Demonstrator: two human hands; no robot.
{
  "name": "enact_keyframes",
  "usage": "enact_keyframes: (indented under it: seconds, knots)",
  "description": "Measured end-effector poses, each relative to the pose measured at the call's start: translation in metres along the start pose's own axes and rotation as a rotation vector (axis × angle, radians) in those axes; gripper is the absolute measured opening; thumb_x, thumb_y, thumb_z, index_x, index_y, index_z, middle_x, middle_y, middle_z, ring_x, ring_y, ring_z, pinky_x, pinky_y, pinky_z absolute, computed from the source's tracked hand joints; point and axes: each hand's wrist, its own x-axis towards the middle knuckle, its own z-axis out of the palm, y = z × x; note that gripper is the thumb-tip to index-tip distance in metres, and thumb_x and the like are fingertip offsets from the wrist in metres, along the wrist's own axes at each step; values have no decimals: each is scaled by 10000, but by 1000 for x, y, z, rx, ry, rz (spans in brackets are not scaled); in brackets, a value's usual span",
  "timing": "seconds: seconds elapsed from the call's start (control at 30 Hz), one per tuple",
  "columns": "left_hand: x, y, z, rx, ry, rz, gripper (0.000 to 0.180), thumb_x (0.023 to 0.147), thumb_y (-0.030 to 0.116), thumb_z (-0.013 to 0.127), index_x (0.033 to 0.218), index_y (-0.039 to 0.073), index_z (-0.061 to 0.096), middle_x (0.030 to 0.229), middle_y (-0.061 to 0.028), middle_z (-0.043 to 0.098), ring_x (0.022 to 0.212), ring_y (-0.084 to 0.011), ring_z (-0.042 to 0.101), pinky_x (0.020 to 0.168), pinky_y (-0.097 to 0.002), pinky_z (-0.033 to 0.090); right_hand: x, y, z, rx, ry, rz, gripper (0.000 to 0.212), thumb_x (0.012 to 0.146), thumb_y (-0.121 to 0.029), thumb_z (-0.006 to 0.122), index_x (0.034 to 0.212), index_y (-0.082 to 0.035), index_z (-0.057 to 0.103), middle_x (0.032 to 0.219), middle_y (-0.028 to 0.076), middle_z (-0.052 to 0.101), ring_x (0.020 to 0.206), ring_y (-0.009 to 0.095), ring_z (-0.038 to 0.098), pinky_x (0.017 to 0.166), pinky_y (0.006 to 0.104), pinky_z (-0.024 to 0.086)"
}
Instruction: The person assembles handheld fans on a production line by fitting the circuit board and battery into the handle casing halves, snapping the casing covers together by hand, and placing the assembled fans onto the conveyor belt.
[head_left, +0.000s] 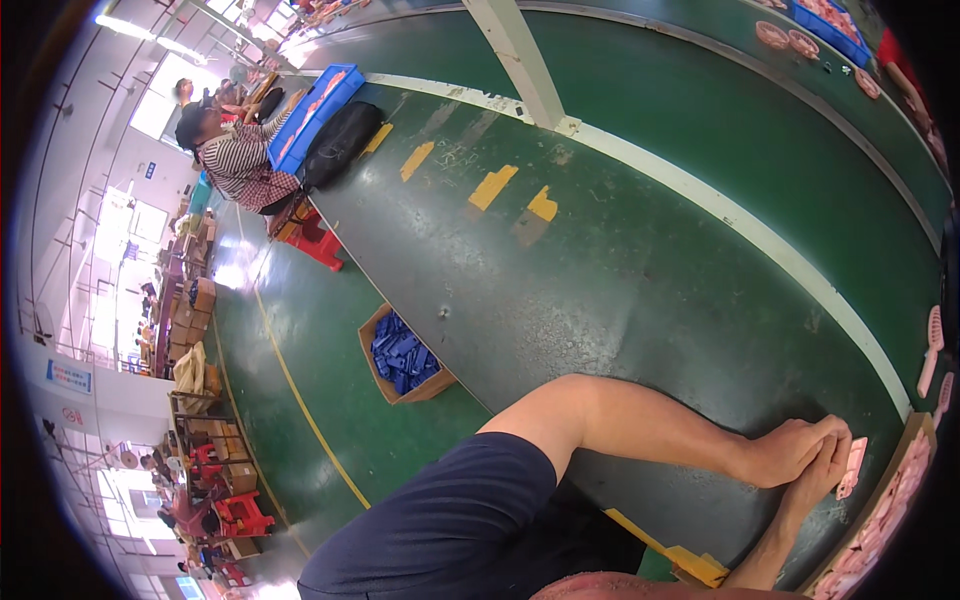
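Observation:
My left hand [788, 452] reaches across the table from a navy sleeve, its fingers curled in and meeting my right hand. My right hand [828, 468] comes up from the lower edge, closed at the same spot. A pink plastic piece [853, 468], flat and narrow with small openings, sticks out past the right fingers, which appear to grip it. Whatever lies between the left fingers is hidden by the hand. Close by, at the right rim, stands a box [915, 428] with several pink pieces in it.
Pink brush-shaped pieces [932, 345] lie on the green belt [700, 110] beyond a white rail [740, 215]. A white post [520, 65] rises there. A carton [435, 385] of blue parts stands beside the grey table [500, 290]. Far left, a seated person [240, 165] works by a blue crate [315, 118].

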Motion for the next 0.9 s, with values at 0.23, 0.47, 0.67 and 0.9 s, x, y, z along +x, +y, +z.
enact_keyframes:
  seconds: [0.23,0.47,0.67,0.9]
  knots:
    - [-3,0,0,3,-2,-11,256,1020,41,383,1266,15,448,1043,-275,669,1019,-472,660,835,-484,529,-3,5,0,11,-7,-20,216,1089,-152,485,1023,3,619,930,6,581,877,99,538,790,253,453]
    - [0,7,3,24,-15,24,275,1007,30,406,1279,23,450,1039,-273,668,1019,-471,659,817,-485,533,-4,-3,-9,-23,14,-30,197,1078,-131,496,1043,7,633,956,18,606,896,110,556,803,256,467]
    - [-4,8,-12,29,-47,-204,435,960,29,495,1392,76,474,1138,-245,672,1067,-418,686,855,-440,550,-5,-10,13,-72,-12,-95,174,1035,-112,541,1039,7,667,987,50,674,939,156,628,857,275,499]
    - [0,2,-6,93,-45,-193,382,1073,77,407,1450,84,473,952,-72,637,810,-113,606,725,-283,525,-5,-31,19,113,-3,-3,131,1019,-59,529,1005,-27,655,744,2,607,573,57,534,484,238,422]
